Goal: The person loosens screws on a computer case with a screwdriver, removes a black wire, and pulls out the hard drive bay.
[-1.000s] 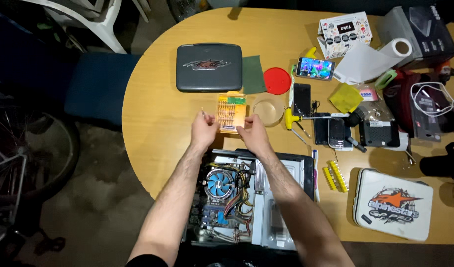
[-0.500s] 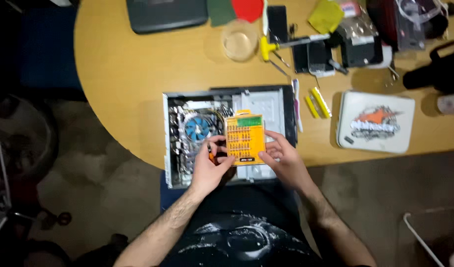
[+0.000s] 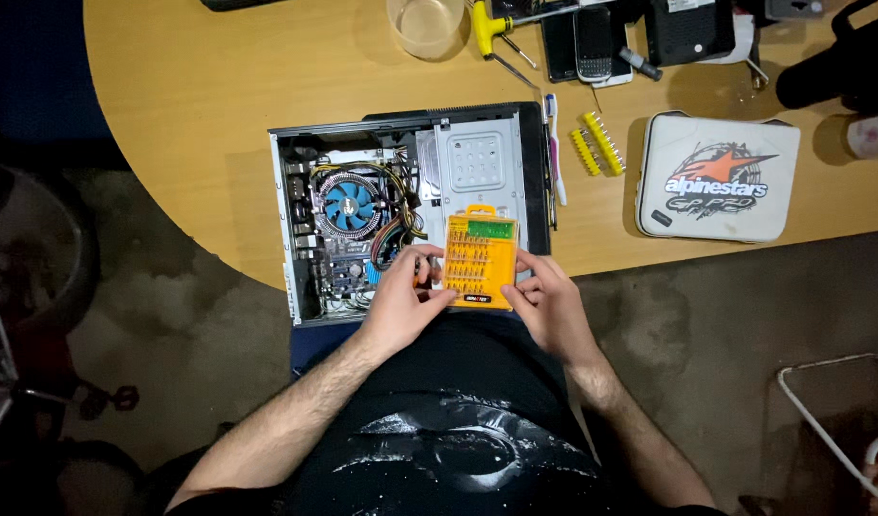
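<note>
Rounded wooden desk point(image 3: 219, 115), dim room, grey concrete floor point(image 3: 706, 315) below. Open computer case point(image 3: 410, 205) sits at desk's near edge, blue fan point(image 3: 350, 204) inside. Clear cup point(image 3: 425, 24), yellow-handled screwdriver point(image 3: 487, 27), phones point(image 3: 577, 43) along far edge; yellow bit strips point(image 3: 596, 143) and white pouch point(image 3: 716, 177) toward right. Orange bit-set box point(image 3: 479, 258), green strip on top, rows of bits, held over case's near right corner. Left hand point(image 3: 401, 306) grip clamped on box's left side, right hand point(image 3: 546, 306) clamped on its right.
</note>
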